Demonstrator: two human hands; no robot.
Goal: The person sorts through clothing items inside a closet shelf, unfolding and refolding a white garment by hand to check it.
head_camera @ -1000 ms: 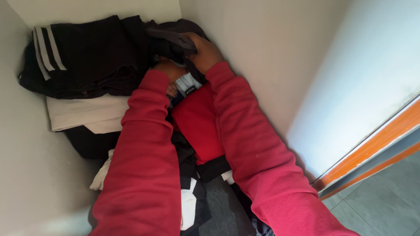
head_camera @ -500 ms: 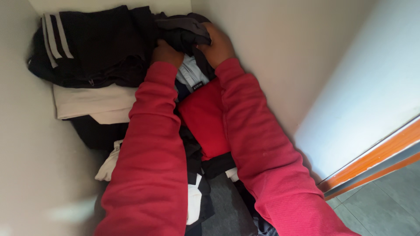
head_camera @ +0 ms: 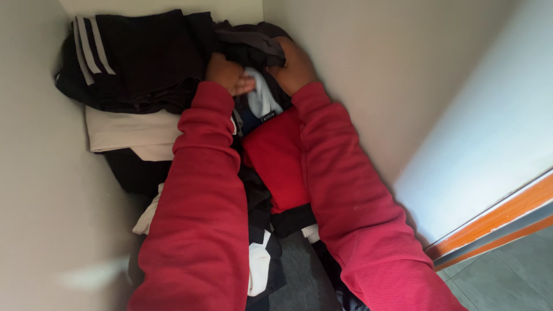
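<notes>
Two arms in red sleeves reach straight up the frame into a shelf corner, side by side, wrists meeting near twelve o'clock. The left hand point(head_camera: 226, 74) is bent at the wrist, fingers point(head_camera: 245, 86) curled and pinching a pale cloth point(head_camera: 260, 97) that hangs just at its four o'clock. The right hand point(head_camera: 295, 68) lies against the wall, fingers clenched into a dark garment point(head_camera: 249, 45) bunched above both hands. One red garment point(head_camera: 277, 156) lies between the forearms, at six o'clock from the hands. One black garment with two white stripes point(head_camera: 132, 57) sits at nine o'clock from the left hand, on top of one folded cream piece point(head_camera: 129, 131). More black and white clothes lie jumbled beneath the arms; I cannot count them.
</notes>
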